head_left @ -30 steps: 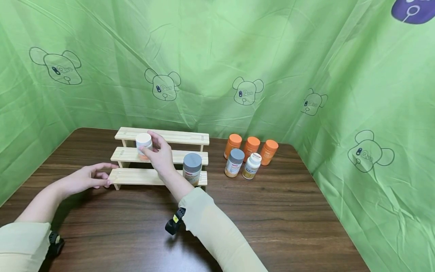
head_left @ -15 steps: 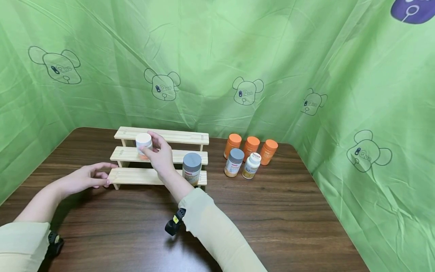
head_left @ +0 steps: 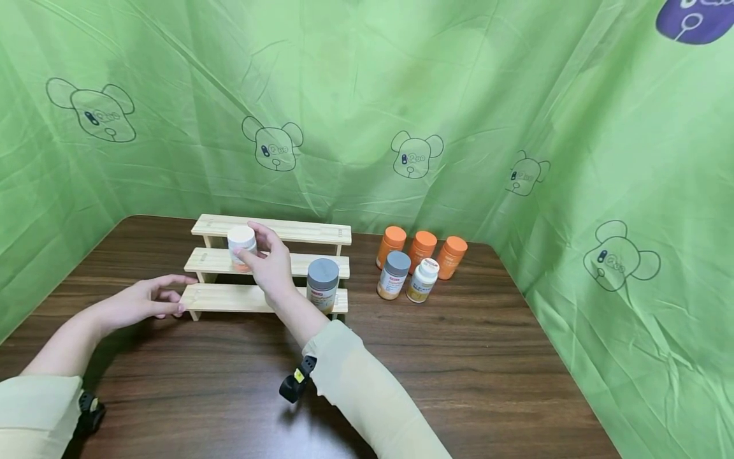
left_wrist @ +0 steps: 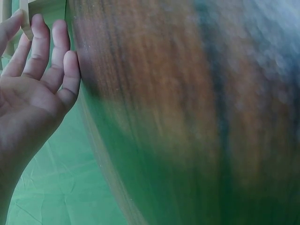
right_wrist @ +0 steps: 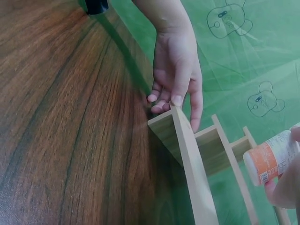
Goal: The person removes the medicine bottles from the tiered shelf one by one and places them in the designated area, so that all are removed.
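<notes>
My right hand [head_left: 269, 264] pinches the small white-capped pill bottle with the orange base [head_left: 241, 247], thumb and fingers curled round its upper body just under the cap. The bottle stands upright on the middle step of the three-tier pale wooden riser [head_left: 269, 262], toward that step's left end. In the right wrist view the same bottle [right_wrist: 273, 157] shows at the frame edge, label outward.

My left hand [head_left: 150, 299] is relaxed, fingers straight and holding nothing; its fingertips touch the left end of the riser's lowest step. The left wrist view confirms extended fingers [left_wrist: 44, 51] against the wood.

Handling judgement: the bottle is rigid plastic, probably light, with a smooth glossy label that may slip under a loose pinch. Its body is narrow relative to its height, so it could tip on the shallow step. The best hold is round the cylinder body below the cap, not on the cap itself, which may turn. The riser looks light and may slide on the dark wood-grain table [head_left: 459, 357]; a steadying touch at its end suits this.

A grey-capped bottle [head_left: 322, 284] stands on the lowest step at the right. Right of the riser, on the table, stand three orange bottles [head_left: 423, 247], with a second grey-capped bottle [head_left: 393, 275] and a white bottle [head_left: 423, 280] in front of them.
</notes>
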`<state>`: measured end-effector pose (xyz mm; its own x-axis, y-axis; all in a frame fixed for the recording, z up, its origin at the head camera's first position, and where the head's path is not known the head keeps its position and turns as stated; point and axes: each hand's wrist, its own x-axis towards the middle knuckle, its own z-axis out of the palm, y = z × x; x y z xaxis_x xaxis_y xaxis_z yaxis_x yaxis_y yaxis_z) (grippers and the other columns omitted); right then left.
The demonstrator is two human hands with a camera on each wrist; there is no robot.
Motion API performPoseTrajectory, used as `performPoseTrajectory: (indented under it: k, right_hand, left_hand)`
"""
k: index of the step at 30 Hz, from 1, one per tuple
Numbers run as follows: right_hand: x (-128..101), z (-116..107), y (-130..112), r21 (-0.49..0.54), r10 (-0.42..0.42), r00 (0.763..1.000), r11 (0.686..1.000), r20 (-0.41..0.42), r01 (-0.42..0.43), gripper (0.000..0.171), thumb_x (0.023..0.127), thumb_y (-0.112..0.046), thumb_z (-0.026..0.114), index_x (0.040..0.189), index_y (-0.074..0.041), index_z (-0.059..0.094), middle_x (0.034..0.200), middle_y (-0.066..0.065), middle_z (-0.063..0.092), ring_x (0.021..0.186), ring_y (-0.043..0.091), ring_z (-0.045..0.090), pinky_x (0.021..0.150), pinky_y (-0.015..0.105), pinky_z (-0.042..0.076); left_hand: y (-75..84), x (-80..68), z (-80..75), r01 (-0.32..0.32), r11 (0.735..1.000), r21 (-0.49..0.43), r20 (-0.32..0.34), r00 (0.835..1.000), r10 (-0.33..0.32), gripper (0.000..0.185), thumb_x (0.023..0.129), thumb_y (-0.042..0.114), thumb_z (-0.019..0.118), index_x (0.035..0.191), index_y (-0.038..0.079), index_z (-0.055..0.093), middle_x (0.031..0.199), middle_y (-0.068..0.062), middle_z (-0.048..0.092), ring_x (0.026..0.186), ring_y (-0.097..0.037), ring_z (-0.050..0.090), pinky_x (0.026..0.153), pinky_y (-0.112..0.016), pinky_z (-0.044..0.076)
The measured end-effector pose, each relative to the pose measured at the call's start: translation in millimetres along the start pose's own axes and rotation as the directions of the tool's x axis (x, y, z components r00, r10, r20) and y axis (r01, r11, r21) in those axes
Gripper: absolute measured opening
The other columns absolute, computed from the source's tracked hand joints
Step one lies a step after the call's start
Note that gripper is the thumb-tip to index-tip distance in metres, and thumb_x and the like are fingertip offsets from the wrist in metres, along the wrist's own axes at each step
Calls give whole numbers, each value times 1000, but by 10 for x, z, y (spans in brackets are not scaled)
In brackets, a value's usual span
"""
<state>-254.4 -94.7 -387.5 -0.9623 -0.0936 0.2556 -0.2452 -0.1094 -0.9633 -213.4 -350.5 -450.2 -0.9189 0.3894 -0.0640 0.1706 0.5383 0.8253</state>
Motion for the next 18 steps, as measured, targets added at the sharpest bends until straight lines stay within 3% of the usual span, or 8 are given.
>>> performPoseTrajectory:
  k: [18]
  right_hand:
    - [-72, -28, -320, 34, -16, 999, 999, 48, 15, 50, 78, 3, 72, 120, -21, 63, 108, -1, 66, 92, 7, 58, 81, 21, 45]
  left_hand:
    - [-33, 14, -4, 6, 1000, -21, 3, 1000, -6, 57, 90, 17, 63, 138, 3, 36, 87, -6, 64, 63, -10, 53, 59, -30, 43]
